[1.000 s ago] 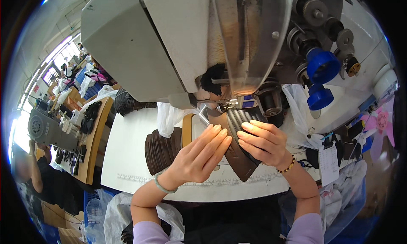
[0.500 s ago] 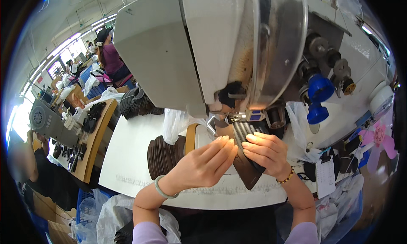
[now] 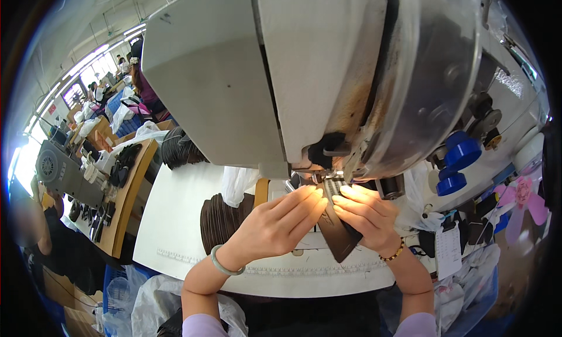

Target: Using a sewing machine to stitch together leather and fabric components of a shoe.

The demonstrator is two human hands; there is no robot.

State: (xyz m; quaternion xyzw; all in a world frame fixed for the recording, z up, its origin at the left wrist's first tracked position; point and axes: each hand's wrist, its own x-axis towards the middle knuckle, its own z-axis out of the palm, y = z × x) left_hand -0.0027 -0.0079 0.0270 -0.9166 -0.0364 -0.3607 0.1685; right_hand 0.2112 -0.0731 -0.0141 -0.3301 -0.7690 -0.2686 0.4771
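A flat brown leather-like piece [image 3: 338, 238] lies aslant under the needle area of a large pale sewing machine [image 3: 234, 91]. Along its right side runs a dark ridged strip [image 3: 335, 186], partly hidden by fingers. My left hand [image 3: 280, 223] has its fingers pressed together, tips at the piece's left edge near the needle. My right hand [image 3: 370, 217] grips the right edge, fingertips lying over the dark strip. Both thumbs are mostly hidden. The machine's lamp lights the fingertips brightly. Left of my left hand stands a stack of similar brown pieces [image 3: 223, 223].
A darker stack [image 3: 180, 148] sits at the table's far left. Clear plastic [image 3: 239, 185] hangs beside the machine. Blue tension knobs [image 3: 459, 152] stick out on the right, above a pink flower-shaped fan [image 3: 521, 199]. Another person [image 3: 67, 243] works at a wooden bench [image 3: 136, 190] on the left.
My view has shifted closer to the machine, whose head now fills more of the picture. The brown piece sits slightly further under the needle area, both hands still on it.
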